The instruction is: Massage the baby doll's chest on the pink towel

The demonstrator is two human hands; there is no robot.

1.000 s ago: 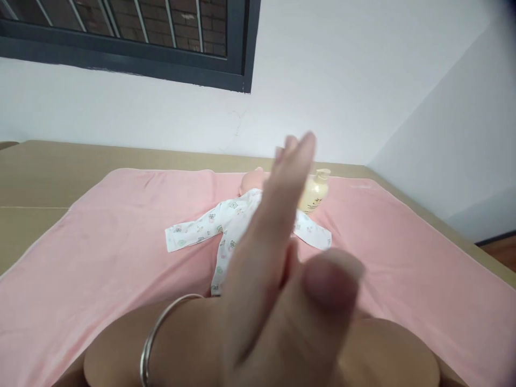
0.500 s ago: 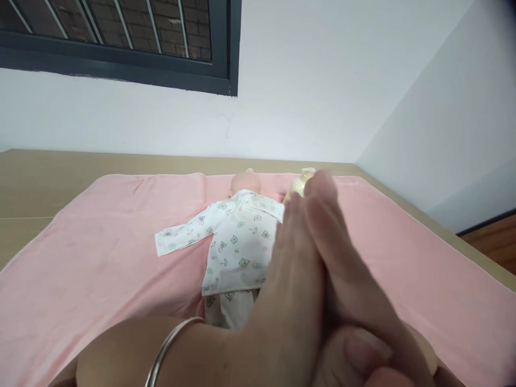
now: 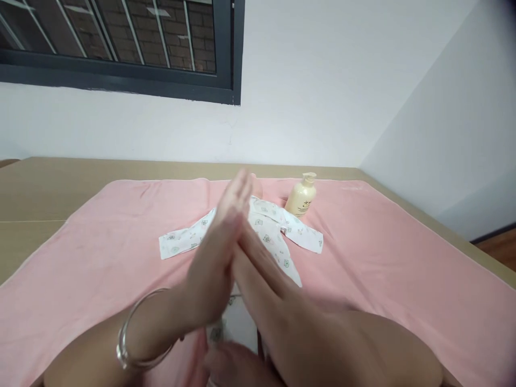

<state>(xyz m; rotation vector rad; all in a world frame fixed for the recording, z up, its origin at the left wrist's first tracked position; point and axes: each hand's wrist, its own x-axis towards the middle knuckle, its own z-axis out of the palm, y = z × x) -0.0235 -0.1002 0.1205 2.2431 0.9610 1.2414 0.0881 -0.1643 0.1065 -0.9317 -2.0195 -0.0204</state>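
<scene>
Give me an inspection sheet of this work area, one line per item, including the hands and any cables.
Surface: pink cloth spread on a tan tabletop, with some creases.
Job's things: doll-like figure, partly hidden, in a white printed top, sleeves spread; pale yellow pump bottle near its head end.
Clutter: nothing seen.
Hands: left hand and right hand meet above the figure, fingers extended; no object visible in either. Silvery bracelet on the left wrist.
Cables: nothing seen.
Surroundings: white wall; dark-framed window with bars, brickwork beyond.
</scene>
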